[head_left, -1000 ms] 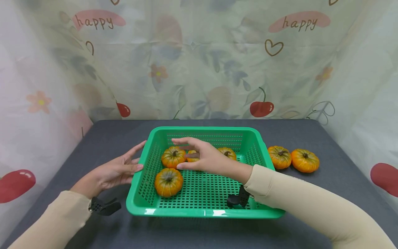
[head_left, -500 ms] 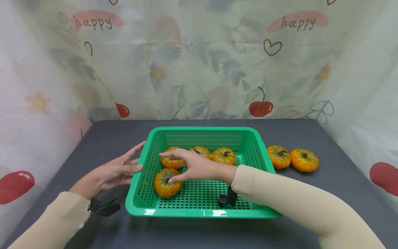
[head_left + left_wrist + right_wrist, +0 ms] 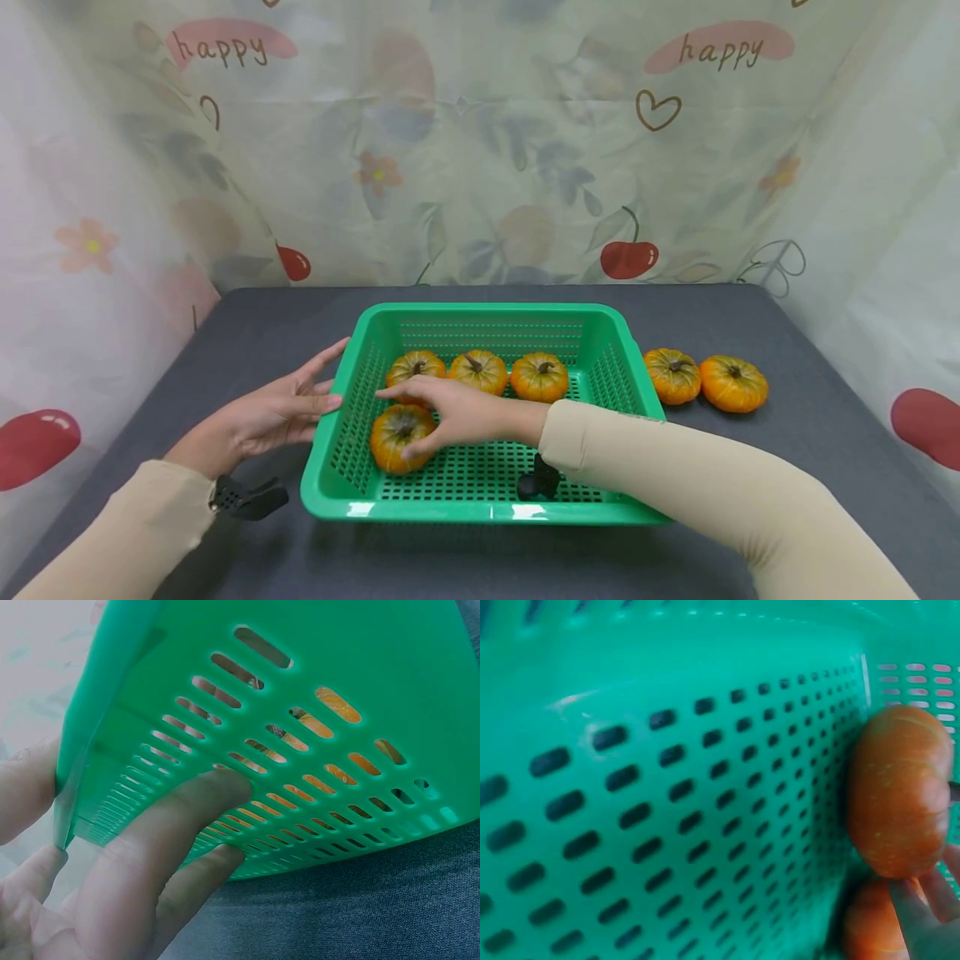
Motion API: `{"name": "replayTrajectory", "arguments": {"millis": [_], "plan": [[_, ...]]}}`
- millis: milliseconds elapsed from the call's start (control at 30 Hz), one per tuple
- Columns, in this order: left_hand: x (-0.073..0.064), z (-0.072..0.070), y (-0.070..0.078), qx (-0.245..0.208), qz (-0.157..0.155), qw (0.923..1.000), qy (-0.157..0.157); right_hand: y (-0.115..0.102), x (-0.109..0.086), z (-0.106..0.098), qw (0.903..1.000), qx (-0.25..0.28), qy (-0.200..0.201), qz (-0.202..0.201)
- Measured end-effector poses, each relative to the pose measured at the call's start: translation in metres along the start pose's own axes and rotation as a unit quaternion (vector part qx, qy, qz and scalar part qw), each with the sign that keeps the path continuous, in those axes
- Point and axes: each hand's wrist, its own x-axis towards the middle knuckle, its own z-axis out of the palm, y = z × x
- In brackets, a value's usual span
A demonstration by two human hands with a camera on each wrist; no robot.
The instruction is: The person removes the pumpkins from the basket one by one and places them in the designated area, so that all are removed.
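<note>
A green plastic basket (image 3: 502, 510) with slotted walls sits on the dark table, several small orange pumpkins in it. My left hand (image 3: 258, 417) rests against its left end, fingertips on the rim and the outer wall (image 3: 360, 675). Inside the basket, my right hand (image 3: 457, 412) spreads over the front-left pumpkin (image 3: 393, 437). Its thumb lies at that pumpkin's right side, while the fingers reach past the far side. In the right wrist view, fingertips come right up to the pumpkin (image 3: 900, 787). Behind stand the back-left pumpkin (image 3: 412, 367), a middle one (image 3: 480, 371) and a right one (image 3: 540, 377).
Two more pumpkins, one nearer (image 3: 672, 375) and one farther right (image 3: 733, 383), lie on the table (image 3: 300, 317) right of the basket. A patterned curtain (image 3: 465, 150) hangs behind and at both sides. Each wrist wears a black camera, such as the left one (image 3: 251, 498).
My right hand has moved left and toward me, from above the back-left pumpkin down over the front-left one. The left hand stays at the basket's end.
</note>
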Motion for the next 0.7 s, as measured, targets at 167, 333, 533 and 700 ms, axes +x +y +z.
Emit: {"name": "replayTrajectory", "arguments": {"millis": [167, 333, 533, 700], "plan": [[0.000, 0.001, 0.000, 0.005, 0.000, 1.0000, 0.006, 0.004, 0.002, 0.005, 0.9997, -0.019, -0.011, -0.008], [0.000, 0.002, 0.001, 0.009, -0.003, 0.9999, 0.011, 0.006, 0.003, 0.008, 0.9992, -0.033, -0.022, -0.001], [0.000, 0.001, 0.001, 0.007, 0.000, 1.0000, 0.004, 0.008, 0.004, 0.011, 0.9989, -0.033, -0.032, 0.008], [0.000, 0.001, 0.001, 0.006, -0.002, 1.0000, 0.004, 0.010, 0.004, 0.012, 0.9982, -0.038, -0.046, 0.008]]}}
